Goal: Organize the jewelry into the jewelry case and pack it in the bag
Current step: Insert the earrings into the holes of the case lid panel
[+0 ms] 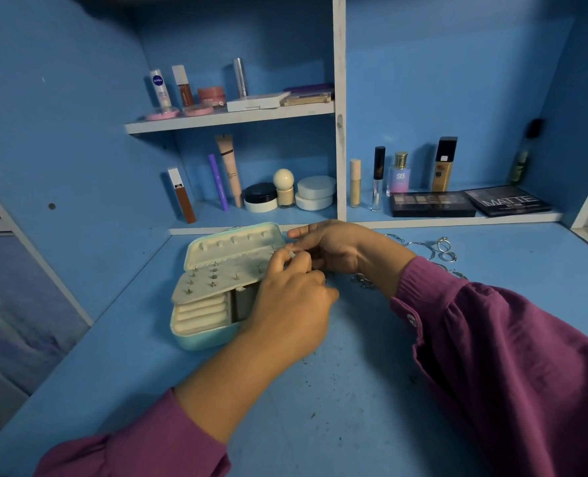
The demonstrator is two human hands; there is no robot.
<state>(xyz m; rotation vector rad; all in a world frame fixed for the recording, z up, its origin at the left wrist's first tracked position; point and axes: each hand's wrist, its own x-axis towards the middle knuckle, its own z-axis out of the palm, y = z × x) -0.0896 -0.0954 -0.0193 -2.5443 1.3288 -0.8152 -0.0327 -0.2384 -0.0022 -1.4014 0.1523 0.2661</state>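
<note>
Pinched item between hands (301, 270) indiscernible

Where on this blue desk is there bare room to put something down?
Bare patches: the desk in front of the jewelry case, between the sleeves, and its left side beside the case. Crowded: behind the right hand, where chains and rings lie, and the shelves.

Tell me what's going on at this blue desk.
A person in purple sleeves is working over an open pale-turquoise jewelry case with a cream lining. The left hand and right hand meet at the case's right edge, fingers pinched together on something too small to identify. Several small stud earrings already sit in the cream panel. Silver rings and a silver chain lie loose on the blue desk. No bag is in view.
</note>
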